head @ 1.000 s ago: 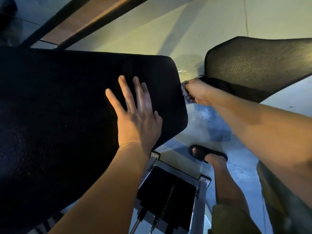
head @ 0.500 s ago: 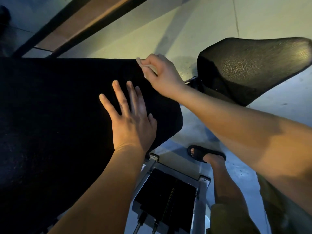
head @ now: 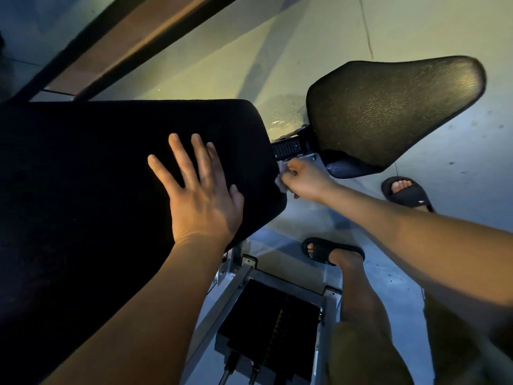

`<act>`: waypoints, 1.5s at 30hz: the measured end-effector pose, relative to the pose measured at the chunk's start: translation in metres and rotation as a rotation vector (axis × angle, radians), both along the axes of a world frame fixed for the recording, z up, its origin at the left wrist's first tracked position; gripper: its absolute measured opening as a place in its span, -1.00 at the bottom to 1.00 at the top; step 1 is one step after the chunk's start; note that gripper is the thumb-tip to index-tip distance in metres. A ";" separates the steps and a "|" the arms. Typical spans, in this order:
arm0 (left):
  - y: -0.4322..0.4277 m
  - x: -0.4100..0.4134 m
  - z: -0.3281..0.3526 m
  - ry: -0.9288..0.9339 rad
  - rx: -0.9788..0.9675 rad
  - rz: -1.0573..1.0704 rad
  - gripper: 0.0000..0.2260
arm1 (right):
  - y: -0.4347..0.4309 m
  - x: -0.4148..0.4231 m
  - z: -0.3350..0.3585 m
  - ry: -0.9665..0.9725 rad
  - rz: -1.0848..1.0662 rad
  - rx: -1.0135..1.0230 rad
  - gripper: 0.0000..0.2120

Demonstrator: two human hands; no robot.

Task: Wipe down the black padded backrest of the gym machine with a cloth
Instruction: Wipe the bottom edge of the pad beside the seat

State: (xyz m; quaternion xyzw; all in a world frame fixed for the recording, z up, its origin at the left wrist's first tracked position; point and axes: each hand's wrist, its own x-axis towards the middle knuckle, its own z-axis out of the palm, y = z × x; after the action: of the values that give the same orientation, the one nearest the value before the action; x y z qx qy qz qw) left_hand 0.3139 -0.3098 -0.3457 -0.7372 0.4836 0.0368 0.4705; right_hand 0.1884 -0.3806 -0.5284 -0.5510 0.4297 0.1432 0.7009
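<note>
The black padded backrest [head: 91,168] fills the left half of the view, its rounded end pointing right. My left hand [head: 198,190] lies flat on it near that end, fingers spread, holding nothing. My right hand [head: 304,180] is closed around a small grey cloth [head: 281,179] and presses it against the backrest's right edge, in the gap before the seat. Most of the cloth is hidden inside the fist.
A black padded seat [head: 388,112] stands to the right of the backrest, joined by a black bracket [head: 288,148]. Below are the machine's grey metal frame [head: 230,295] and weight stack [head: 272,320]. My feet in black sandals [head: 330,250] stand on the pale floor.
My right hand with the cloth has come down from the backrest's top edge to its right edge near the seat. My left hand has stayed flat on the pad.
</note>
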 end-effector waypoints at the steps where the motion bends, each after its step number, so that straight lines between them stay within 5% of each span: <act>1: 0.000 -0.001 -0.001 -0.004 0.000 -0.002 -0.28 | 0.001 -0.002 0.000 -0.013 -0.017 0.029 -0.84; 16: -0.010 -0.009 -0.017 -0.047 0.072 0.016 -0.27 | -0.016 -0.015 -0.016 -0.021 -0.288 0.008 -0.80; 21: -0.037 0.010 -0.006 0.068 0.051 -0.022 -0.29 | -0.042 0.002 0.005 -0.059 -0.331 0.002 -0.66; 24: -0.057 0.045 0.002 0.026 0.019 -0.070 -0.30 | -0.062 0.030 0.005 -0.112 -0.340 -0.041 -0.79; 30: -0.058 0.051 -0.004 -0.010 0.046 -0.126 -0.29 | -0.101 0.106 0.009 -0.335 -0.219 -0.345 -0.69; 34: -0.059 0.054 -0.006 -0.005 0.030 -0.120 -0.27 | -0.122 0.160 0.034 -0.496 0.175 -0.341 -0.65; 39: -0.059 0.053 -0.007 0.014 0.021 -0.129 -0.28 | -0.141 0.167 0.012 -0.330 0.386 -0.240 -0.50; 42: -0.059 0.055 -0.008 0.026 0.025 -0.124 -0.28 | -0.151 0.157 -0.002 -0.175 0.423 -0.205 -0.54; 45: -0.060 0.054 -0.008 0.036 0.039 -0.105 -0.29 | -0.159 0.171 0.011 -0.227 0.501 -0.208 -0.63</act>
State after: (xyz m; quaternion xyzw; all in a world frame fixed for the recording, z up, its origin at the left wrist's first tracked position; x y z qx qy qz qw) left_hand 0.3676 -0.3700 -0.3540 -0.7006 0.5293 0.0346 0.4774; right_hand 0.3591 -0.5394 -0.5173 -0.7214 0.2115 0.2044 0.6270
